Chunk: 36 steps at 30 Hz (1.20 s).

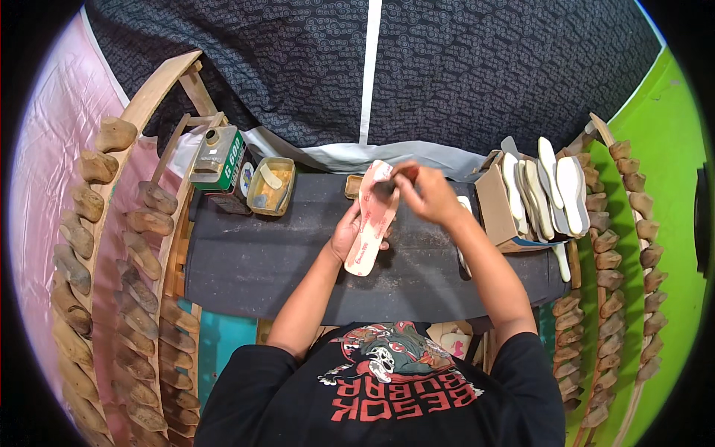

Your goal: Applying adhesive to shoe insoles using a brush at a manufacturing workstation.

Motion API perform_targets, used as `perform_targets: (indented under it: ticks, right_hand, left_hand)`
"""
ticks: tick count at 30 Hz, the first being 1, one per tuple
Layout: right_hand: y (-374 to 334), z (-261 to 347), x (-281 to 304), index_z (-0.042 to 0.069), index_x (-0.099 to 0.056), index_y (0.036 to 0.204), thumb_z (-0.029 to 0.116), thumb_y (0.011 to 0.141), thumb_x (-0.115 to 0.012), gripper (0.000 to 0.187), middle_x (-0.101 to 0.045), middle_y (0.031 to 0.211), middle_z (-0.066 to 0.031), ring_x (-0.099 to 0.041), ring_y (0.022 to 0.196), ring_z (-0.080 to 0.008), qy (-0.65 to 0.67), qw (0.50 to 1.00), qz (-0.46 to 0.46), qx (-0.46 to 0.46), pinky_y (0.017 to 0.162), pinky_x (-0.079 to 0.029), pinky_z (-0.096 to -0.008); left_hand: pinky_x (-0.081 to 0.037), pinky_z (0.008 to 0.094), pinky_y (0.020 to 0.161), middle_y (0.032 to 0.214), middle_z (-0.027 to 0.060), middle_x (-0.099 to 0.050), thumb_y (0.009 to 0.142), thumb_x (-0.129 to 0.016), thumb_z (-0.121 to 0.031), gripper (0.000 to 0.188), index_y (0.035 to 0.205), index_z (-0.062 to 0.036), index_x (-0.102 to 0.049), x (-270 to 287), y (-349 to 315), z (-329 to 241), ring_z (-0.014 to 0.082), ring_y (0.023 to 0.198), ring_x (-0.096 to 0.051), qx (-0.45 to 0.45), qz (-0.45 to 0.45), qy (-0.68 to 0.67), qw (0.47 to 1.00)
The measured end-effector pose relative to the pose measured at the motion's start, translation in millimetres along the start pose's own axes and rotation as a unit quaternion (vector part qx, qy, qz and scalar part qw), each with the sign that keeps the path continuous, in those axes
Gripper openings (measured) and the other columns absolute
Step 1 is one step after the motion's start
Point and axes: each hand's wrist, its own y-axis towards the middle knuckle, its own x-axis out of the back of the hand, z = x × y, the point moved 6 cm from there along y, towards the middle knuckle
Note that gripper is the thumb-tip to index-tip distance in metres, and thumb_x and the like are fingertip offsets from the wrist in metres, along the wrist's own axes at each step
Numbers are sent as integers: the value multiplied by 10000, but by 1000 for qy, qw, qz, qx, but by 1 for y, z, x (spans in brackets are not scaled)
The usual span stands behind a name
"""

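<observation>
- The left hand (pixel 344 237) is closed around the middle of a long, printed sole piece (pixel 372 223), thumb side at its left edge and fingertips showing past its right edge; gripping it at the waist probably steadies it and leaves most of the upper face free.
- The sole piece is above the middle of the surface (pixel 238 261), its far end leaning slightly right; turning the printed, reddish face up presumably keeps it in sight and in reach of the other hand.
- The right hand (pixel 426 195) is pinched narrow at the far end, seemingly on a small dark piece (pixel 386 186); blur hides what it is and whether it touches the sole piece.
- The left forearm (pixel 305 298) slants far and right; the right forearm (pixel 484 261) slants far and left, its wrist bent so the fingers point leftward over the piece.
- On the left, a metal can (pixel 217 167) stands just beside a yellowish tub (pixel 290 192), likely kept aside to leave working room.
- On the right, a carton (pixel 497 208) holds sole-shaped pieces (pixel 547 175) mostly on end, perhaps for easy picking.
- Wooden shoe forms (pixel 73 268) line racks at both sides, probably for storage.
</observation>
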Motion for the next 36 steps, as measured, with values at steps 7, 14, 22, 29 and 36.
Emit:
perform_targets:
  ticks: [7,14,22,29,36]
  right_hand:
    - [-6,3,-4,27,-634,1073,130,951,-632,159,-689,895,-181,-700,837,-359,-36,998,-36,32,741,-549,-438]
    - [-9,13,-16,4,-635,1059,114,956,-617,152,-695,831,-175,-698,721,-320,1,998,65,23,683,-552,-395]
    - [4,-8,8,-7,-641,1070,112,967,-616,159,-710,890,-190,-712,794,-327,-70,996,-59,15,719,-559,-406]
    - [-11,16,-29,4,-652,1069,127,925,-642,189,-684,831,-173,-684,708,-312,3,991,130,35,665,-540,-384]
    - [19,-15,-3,2,-637,1069,95,973,-618,134,-701,858,-150,-689,718,-256,-34,998,-22,40,669,-541,-357]
  left_hand:
    - [-563,473,795,1259,59,-661,1054,-342,-618,624,1455,-185,-545,3,-6,5,285,1000,-645,7,-20,22,1000]
    - [-564,462,782,1199,75,-688,1052,-351,-619,622,1412,-163,-574,1,-7,10,263,983,-663,19,-15,10,1000]
    - [-577,474,772,1220,80,-682,1056,-345,-624,634,1417,-155,-571,-2,-5,12,267,966,-663,32,-34,10,999]
    - [-574,454,772,1186,67,-684,1033,-362,-632,636,1390,-159,-590,10,-10,9,265,976,-641,-2,-70,69,995]
    - [-535,426,749,1179,87,-670,1050,-345,-615,635,1391,-137,-586,-1,-4,15,260,933,-625,-2,-25,-12,1000]
